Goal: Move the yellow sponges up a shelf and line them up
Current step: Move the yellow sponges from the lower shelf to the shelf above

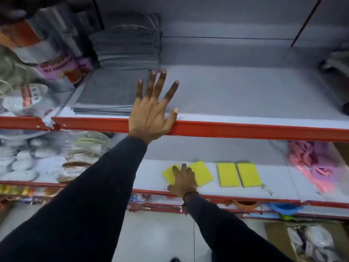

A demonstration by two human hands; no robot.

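Four yellow sponges lie flat on the lower shelf (283, 178), just below the frame's centre. The right hand (182, 183) rests palm-down over the gap between the leftmost sponge (168, 174) and the second sponge (203, 173), fingers loosely spread, not gripping; it seems about to gather them. Two more sponges (238, 174) sit side by side to the right. The left hand (151, 112), wide open and holding nothing, lies at the red front edge of the upper shelf (245, 91), probably marking the bare spot beside the grey cloths (113, 91).
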